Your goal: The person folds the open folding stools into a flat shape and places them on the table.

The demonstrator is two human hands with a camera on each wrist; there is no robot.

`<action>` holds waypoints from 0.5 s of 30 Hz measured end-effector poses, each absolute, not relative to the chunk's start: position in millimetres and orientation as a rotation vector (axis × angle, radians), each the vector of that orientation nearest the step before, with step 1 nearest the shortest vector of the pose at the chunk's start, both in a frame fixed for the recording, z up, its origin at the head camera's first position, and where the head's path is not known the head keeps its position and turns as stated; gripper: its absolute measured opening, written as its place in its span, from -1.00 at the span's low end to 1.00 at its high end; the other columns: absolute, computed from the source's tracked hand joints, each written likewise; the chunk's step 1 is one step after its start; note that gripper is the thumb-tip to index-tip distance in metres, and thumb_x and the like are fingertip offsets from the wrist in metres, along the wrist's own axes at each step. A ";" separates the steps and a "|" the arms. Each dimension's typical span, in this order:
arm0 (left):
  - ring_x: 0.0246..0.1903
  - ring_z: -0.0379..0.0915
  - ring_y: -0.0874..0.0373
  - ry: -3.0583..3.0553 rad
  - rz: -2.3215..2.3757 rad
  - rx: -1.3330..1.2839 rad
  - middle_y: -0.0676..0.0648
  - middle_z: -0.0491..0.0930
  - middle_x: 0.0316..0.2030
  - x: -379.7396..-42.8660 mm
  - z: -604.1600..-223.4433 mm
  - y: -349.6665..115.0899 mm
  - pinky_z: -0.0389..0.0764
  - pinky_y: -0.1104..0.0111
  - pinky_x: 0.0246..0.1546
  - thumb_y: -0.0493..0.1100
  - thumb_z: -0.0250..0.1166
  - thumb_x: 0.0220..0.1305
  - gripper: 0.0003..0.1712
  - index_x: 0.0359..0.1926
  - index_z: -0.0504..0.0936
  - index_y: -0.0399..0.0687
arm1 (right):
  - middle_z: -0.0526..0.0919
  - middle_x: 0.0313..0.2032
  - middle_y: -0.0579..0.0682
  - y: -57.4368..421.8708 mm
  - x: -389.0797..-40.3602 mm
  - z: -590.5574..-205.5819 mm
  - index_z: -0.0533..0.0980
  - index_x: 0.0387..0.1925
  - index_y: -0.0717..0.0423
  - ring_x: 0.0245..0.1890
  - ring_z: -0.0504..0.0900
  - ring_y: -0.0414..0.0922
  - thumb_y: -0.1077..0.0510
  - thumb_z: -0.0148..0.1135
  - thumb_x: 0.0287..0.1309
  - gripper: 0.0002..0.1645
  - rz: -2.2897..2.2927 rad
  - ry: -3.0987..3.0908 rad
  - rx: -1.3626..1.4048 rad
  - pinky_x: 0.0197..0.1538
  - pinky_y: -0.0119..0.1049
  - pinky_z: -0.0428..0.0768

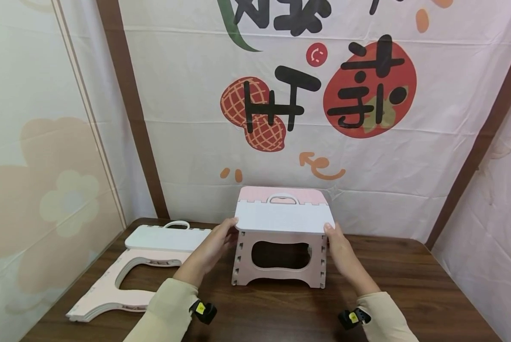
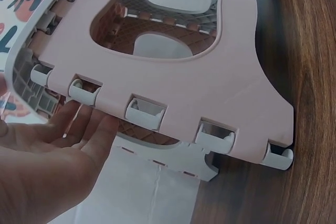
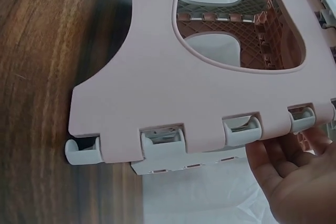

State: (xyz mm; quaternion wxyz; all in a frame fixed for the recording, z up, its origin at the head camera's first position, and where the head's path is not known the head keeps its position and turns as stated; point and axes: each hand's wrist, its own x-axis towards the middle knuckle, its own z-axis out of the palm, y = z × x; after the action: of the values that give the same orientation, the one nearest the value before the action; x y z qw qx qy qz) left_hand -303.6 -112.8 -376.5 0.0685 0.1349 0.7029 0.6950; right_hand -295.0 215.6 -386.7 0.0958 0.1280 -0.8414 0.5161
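An unfolded pink and white folding step stool point(image 1: 281, 219) stands upright on the table, its white and pink top with a small handle loop facing up. My left hand point(image 1: 210, 247) grips the left edge of the top, thumb at the upper corner. In the left wrist view, that hand's fingers point(image 2: 97, 129) reach behind the pink leg panel, under the top. On the opposite side my right hand point(image 1: 342, 249) holds the right edge, thumb on the front corner. The right wrist view shows its fingers point(image 3: 283, 156) against the hinged side below the top.
A second folding stool point(image 1: 105, 280), folded flat, lies to the left on the dark wooden table point(image 1: 276, 313), partly behind my left forearm. Behind the table hangs a white printed cloth point(image 1: 187, 118). More cloth panels stand at both sides.
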 end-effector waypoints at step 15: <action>0.46 -0.02 -0.21 2.124 2.109 0.356 -0.36 0.17 0.41 -299.8 -380.9 -111.1 0.06 0.03 0.42 0.24 -0.12 0.53 -0.17 0.46 0.16 -0.37 | 0.01 0.50 0.26 229.3 -296.5 -394.3 -0.06 0.55 0.20 0.49 -0.06 0.17 -0.26 -0.30 0.54 -0.16 1.628 -2.476 0.467 0.41 0.26 -0.05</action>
State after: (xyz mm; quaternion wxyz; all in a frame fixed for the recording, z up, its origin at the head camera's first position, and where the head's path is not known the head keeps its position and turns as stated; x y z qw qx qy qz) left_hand -299.8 -111.1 -380.9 0.0636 0.1179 0.7032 0.6983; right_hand -296.5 229.3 -394.3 0.0708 0.1552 -0.8234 0.5412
